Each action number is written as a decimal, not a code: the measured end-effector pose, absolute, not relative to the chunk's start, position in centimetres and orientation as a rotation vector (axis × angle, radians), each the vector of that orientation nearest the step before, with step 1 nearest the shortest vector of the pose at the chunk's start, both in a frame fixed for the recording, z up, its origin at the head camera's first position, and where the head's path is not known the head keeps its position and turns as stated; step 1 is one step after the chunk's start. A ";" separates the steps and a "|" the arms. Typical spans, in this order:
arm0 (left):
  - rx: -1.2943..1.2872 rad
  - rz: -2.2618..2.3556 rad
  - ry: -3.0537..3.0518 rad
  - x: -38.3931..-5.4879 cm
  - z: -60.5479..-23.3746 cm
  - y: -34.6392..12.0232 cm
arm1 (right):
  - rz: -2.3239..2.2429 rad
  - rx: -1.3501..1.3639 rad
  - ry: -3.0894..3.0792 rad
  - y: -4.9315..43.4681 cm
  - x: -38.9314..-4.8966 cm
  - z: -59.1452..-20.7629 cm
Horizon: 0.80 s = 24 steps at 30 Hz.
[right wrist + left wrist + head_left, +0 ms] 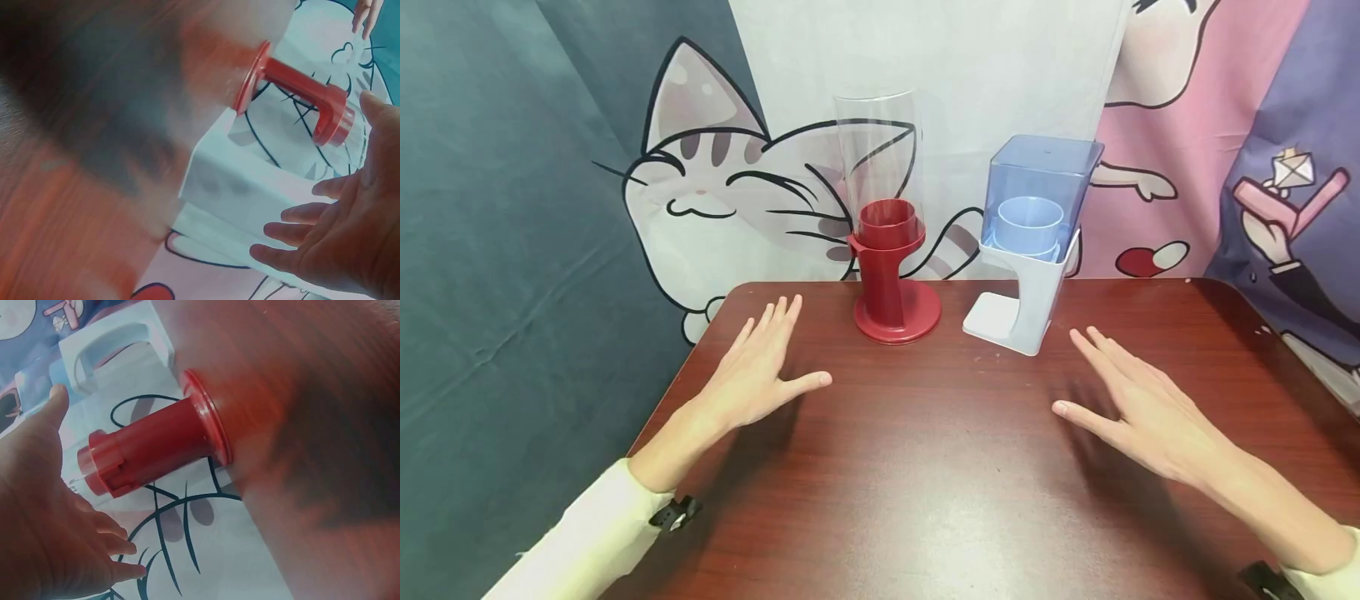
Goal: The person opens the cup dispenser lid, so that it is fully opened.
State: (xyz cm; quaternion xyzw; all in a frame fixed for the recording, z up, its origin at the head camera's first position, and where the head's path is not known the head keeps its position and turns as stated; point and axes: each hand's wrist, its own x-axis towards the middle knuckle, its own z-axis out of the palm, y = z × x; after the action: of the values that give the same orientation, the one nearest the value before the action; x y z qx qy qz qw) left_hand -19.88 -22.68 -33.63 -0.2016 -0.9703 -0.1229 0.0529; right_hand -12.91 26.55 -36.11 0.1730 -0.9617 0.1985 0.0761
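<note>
My left hand [752,371] hovers over the left side of the table, fingers straight and thumb spread, holding nothing. To its right stands a red cup dispenser [882,287] with a round base and a tall clear tube [880,150] on top. My right hand [1157,408] is held over the right side, fingers extended, with nothing in it. A white dispenser [1037,300] with a square base and a translucent blue square cover [1045,167] stands to its left, near the fingertips. In the left wrist view the red dispenser [159,444] lies beyond the spread left fingers.
Both dispensers stand near the back edge of the brown wooden table [910,467]. A cloth backdrop [970,67] with a cartoon cat hangs close behind that edge. Light sleeves [587,533] and black wrist straps [673,514] show on the forearms.
</note>
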 end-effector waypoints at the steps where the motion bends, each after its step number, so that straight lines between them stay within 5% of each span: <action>1: -0.608 -0.393 -2.947 -20.0 -33.5 -22.7 | 0.602 0.526 -2.873 26.3 -13.1 -36.0; 24: -0.543 -1.196 -2.771 -24.9 -29.7 -21.6 | 1.101 0.632 -2.754 18.0 -20.0 -33.7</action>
State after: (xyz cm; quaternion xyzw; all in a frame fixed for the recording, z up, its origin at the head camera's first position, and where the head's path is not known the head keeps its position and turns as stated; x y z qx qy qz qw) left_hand -24.94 -21.57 -29.71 -0.1768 -0.9031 -0.3896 0.0374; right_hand -20.00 18.04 -33.69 0.2081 -0.9069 0.3624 0.0543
